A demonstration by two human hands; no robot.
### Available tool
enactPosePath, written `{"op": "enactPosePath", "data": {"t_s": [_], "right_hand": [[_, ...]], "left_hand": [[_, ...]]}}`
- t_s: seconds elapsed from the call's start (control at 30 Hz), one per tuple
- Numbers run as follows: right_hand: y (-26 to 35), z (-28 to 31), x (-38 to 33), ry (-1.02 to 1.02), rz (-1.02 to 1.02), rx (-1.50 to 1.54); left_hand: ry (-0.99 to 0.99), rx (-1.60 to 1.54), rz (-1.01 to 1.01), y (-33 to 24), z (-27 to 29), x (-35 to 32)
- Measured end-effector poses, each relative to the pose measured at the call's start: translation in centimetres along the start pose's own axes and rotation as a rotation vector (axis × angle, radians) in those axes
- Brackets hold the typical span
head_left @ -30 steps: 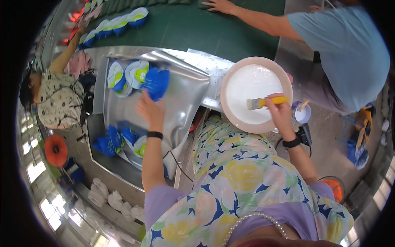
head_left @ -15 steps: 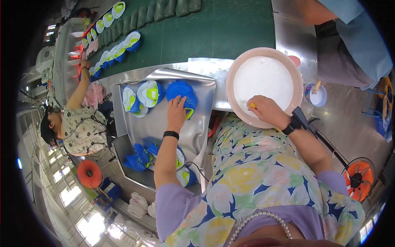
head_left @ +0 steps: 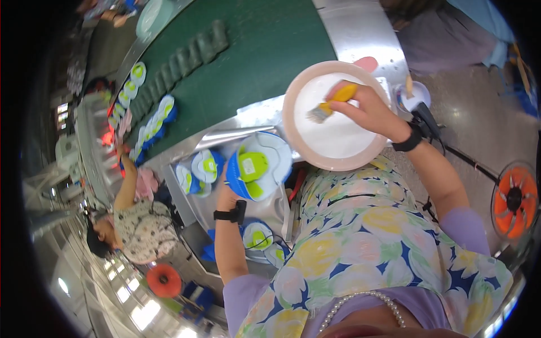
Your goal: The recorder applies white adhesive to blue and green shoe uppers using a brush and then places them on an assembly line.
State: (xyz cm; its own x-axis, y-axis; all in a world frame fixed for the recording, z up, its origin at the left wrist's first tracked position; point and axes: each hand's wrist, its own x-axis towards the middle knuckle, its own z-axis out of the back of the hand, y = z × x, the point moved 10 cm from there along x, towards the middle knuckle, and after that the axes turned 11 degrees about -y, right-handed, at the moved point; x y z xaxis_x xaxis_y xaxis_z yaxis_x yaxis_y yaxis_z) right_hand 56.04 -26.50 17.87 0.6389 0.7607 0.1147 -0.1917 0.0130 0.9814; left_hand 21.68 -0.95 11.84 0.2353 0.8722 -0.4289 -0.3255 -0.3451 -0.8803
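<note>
My left hand (head_left: pixel 226 188) holds up a blue shoe upper (head_left: pixel 276 163) with its white underside and lime-green heel part facing me. Part of the fingers is hidden behind it. In my right hand (head_left: pixel 369 110) is a paintbrush (head_left: pixel 319 114) with a yellow handle, gripped over a round pinkish basin (head_left: pixel 291 127). White liquid (head_left: pixel 344 141) covers the basin's inside, and the bristles are above it. More shoe uppers (head_left: pixel 205 166) lie in the metal tray (head_left: pixel 276 211) below my left arm.
A green conveyor belt (head_left: pixel 270 50) carries a row of dark shoe lasts (head_left: pixel 194 53) and lines of uppers (head_left: pixel 155 127). To the right stand a small tub (head_left: pixel 418 98) and an orange fan (head_left: pixel 514 197). One co-worker (head_left: pixel 146 231) reaches toward the belt at left; another person (head_left: pixel 445 45) is at upper right.
My left hand has lifted a shoe upper from the tray and turned it underside up beside the basin. My right hand has raised the brush from the white liquid. The view has swung.
</note>
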Motion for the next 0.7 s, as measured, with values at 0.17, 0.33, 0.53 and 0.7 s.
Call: {"op": "enactPosePath", "data": {"t_s": [0.17,0.33,0.53,0.7], "right_hand": [[2.7,1.0,1.3,-0.045,0.039,0.118],[2.1,3.2,-0.1,-0.232,0.058,-0.092],[-1.2,2.8,-2.6,-0.404,-0.24,-0.024],[-2.6,1.5,-3.5,-0.434,-0.337,0.09]], "left_hand": [[0.126,0.068,-0.179,-1.5,-8.2,-2.3],[0.164,0.107,-0.374,-3.5,-14.2,-3.6],[0.166,0.14,-0.597,-5.4,-18.2,-5.8],[0.163,0.153,-0.779,-7.3,-18.7,-8.0]]}}
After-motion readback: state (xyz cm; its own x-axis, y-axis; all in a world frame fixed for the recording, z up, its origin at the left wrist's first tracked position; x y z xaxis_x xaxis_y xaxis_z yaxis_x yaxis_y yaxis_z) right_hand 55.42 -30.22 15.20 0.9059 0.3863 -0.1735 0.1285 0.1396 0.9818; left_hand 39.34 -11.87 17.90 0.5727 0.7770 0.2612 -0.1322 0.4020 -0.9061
